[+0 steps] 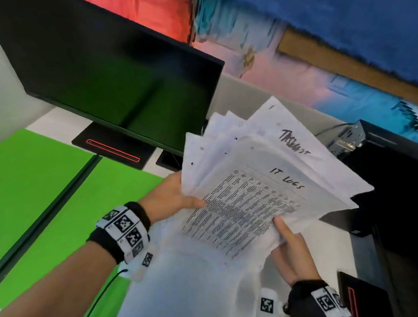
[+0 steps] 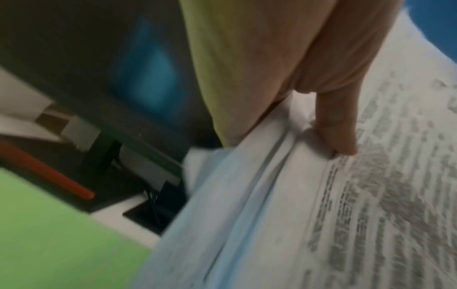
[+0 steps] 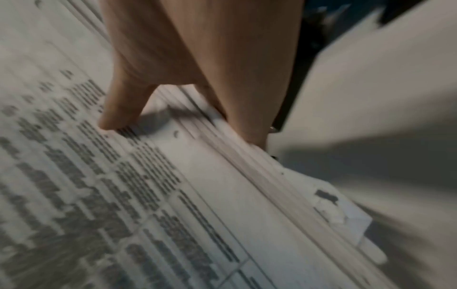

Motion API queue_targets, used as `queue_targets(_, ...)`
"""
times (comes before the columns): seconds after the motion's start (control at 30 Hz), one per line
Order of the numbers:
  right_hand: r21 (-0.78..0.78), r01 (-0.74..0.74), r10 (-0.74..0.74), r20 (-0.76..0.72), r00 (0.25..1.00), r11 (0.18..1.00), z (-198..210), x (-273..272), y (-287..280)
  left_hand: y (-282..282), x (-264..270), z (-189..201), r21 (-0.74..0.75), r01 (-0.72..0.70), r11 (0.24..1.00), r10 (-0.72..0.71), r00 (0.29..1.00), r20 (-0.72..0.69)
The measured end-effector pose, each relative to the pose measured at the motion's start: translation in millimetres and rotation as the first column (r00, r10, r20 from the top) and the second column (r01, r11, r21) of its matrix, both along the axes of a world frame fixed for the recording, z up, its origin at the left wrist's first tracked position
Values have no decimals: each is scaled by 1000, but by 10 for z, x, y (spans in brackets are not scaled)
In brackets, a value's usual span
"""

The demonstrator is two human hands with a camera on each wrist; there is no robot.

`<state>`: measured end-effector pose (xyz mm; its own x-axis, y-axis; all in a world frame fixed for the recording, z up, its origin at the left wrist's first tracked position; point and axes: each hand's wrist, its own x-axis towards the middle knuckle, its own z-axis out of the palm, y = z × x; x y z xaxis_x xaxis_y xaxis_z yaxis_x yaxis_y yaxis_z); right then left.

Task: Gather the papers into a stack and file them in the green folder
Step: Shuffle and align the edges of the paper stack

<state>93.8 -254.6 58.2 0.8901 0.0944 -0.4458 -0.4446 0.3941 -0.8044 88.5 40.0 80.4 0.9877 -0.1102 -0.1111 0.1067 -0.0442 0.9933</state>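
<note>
1. The left hand (image 1: 172, 199) grips the left edge of the papers (image 1: 263, 178), thumb pressed on the printed top sheet; the wrist view shows the same thumb on top with the rest of the hand under the bundle.
2. The right hand (image 1: 293, 250) pinches the near right corner of the same bundle, thumb on top.
3. The papers are held above the white desk (image 1: 194, 305), fanned and uneven at their far edges, so by my reading not yet squared.
4. The green folder (image 1: 37, 205) lies open on the desk to the left of the papers, its spine running away from the person.
5. The left hand is nearer the folder, so the bundle likely travels leftward.
6. A dark monitor (image 1: 113, 72) stands behind the folder.
</note>
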Motion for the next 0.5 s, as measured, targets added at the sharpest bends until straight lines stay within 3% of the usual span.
queue_targets(0.13, -142, 35, 11, 306, 952, 989, 479, 92, 237, -91, -5, 273, -110, -158, 981, 174, 973, 152)
queue_targets(0.27, -241, 100, 38, 511, 859, 965, 740, 55, 363, -134, 17, 412, -249, -352, 902, 408, 884, 228)
queue_targets(0.4, -336, 56, 126, 495, 860, 940, 677, 1, 369, -70, 63, 302, -312, -461, 831, 520, 843, 137)
queue_targets(0.5, -394, 13, 170, 427, 888, 919, 490, 11, 372, -123, 75, 199, -259, -515, 817, 549, 832, 77)
